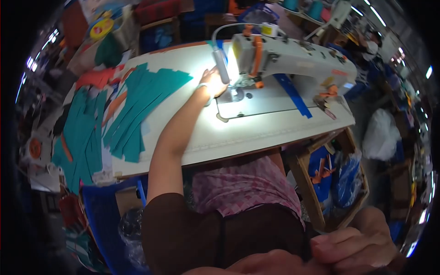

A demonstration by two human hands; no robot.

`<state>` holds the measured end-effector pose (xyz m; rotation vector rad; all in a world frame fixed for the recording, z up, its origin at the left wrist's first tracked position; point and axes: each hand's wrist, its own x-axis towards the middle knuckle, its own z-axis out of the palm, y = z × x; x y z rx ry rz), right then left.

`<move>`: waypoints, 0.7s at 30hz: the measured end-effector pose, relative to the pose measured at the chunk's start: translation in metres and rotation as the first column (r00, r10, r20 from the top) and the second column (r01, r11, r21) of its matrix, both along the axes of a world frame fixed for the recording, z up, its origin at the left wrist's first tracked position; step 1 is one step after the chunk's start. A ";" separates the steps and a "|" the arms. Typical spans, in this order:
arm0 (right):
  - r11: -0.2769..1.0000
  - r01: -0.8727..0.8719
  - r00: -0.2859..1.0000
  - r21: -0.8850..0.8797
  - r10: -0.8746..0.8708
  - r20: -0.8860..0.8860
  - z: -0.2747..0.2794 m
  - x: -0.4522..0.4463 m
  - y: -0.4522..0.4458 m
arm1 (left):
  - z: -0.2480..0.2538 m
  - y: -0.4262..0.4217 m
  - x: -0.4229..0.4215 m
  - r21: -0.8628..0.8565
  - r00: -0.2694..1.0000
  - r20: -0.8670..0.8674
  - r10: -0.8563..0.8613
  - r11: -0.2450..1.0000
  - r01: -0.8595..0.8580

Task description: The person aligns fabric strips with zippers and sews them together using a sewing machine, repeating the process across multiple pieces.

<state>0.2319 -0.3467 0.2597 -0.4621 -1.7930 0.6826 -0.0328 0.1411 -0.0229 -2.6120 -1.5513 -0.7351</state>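
Observation:
My left hand [213, 81] reaches to the sewing machine [293, 59] and lies on the white table beside the needle area, partly behind the machine's lamp [221, 66]. Bright light washes out detail there, but its fingers look stretched out and I see nothing held. Close to the camera at lower right, my right hand [357, 245] has its fingers curled in; whatever they may hold is hidden. A blue fabric strip [293, 95] runs under the machine arm across the bed. Left of my left arm, teal fabric strips [142, 101] lie fanned out on the table.
More teal strips [82, 137] and a red-orange cloth [98, 78] hang over the table's left side. An open wooden drawer [305, 172] below the tabletop holds blue cloth and plastic. A blue plastic bin [103, 215] stands at lower left. A white plastic bag [381, 135] sits at right.

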 end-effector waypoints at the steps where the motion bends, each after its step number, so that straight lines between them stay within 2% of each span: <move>1: 1.000 0.014 1.000 0.006 -0.014 0.014 0.001 -0.014 0.010 | 0.021 -0.018 0.000 -0.042 1.000 -0.010 0.016 0.999 -0.016; 3: 0.998 0.056 0.998 0.022 -0.057 0.040 0.003 -0.086 0.050 | 0.011 0.004 0.001 -0.184 0.995 -0.094 0.007 0.983 -0.025; 4: 0.996 0.078 0.995 0.044 -0.080 0.054 0.005 -0.077 0.053 | 0.018 0.004 0.006 -0.177 0.996 -0.087 0.030 0.983 -0.045; 6: 0.991 0.109 0.991 0.077 -0.115 0.066 0.007 -0.076 0.064 | 0.028 -0.005 0.007 -0.270 0.965 -0.259 0.046 0.956 -0.118; 7: 0.994 0.078 0.994 0.082 -0.083 0.069 0.009 -0.068 0.077 | 0.018 -0.001 0.006 -0.214 0.979 -0.199 0.047 0.973 -0.090; 8: 0.987 -0.159 0.974 0.016 0.154 0.169 0.015 -0.055 0.098 | 0.007 0.001 0.005 -0.157 0.990 -0.138 0.037 0.986 -0.058; 9: 0.926 -0.371 0.892 -0.067 0.375 0.253 0.020 -0.040 0.122 | 0.011 -0.002 0.003 -0.152 0.990 -0.131 0.054 0.986 -0.074; 11: 0.682 -0.675 0.590 -0.282 0.728 0.350 0.023 -0.025 0.151 | 0.020 -0.008 0.005 -0.203 0.982 -0.181 0.058 0.975 -0.095; 12: 0.689 -0.690 0.698 -0.221 0.714 0.045 0.006 -0.040 0.152 | 0.021 -0.006 0.004 -0.209 0.981 -0.185 0.057 0.973 -0.096; 13: 0.712 -0.683 0.724 -0.162 0.633 -0.273 -0.015 -0.059 0.151 | 0.019 -0.005 0.005 -0.221 0.980 -0.190 0.050 0.971 -0.092; 14: 0.773 -0.620 0.760 -0.134 0.549 -0.348 -0.025 -0.069 0.156 | 0.022 -0.008 0.005 -0.233 0.982 -0.188 0.031 0.970 -0.075; 16: 0.886 -0.418 0.897 -0.203 0.366 -0.248 -0.052 -0.073 0.181 | 0.027 -0.009 0.006 -0.165 0.943 -0.329 0.051 0.980 -0.111; 17: 0.858 -0.195 0.981 -0.475 0.164 -0.108 -0.059 -0.065 0.184 | 0.021 -0.004 0.007 -0.154 0.950 -0.309 0.051 0.983 -0.103; 18: 0.776 -0.179 0.984 -0.605 0.141 -0.111 -0.077 -0.055 0.197 | 0.014 -0.003 0.007 -0.144 0.955 -0.291 0.053 0.985 -0.099; 21: 0.609 -0.173 0.984 -0.774 0.076 -0.160 -0.139 -0.045 0.223 | 0.020 -0.004 0.008 -0.145 0.923 -0.381 0.055 0.982 -0.118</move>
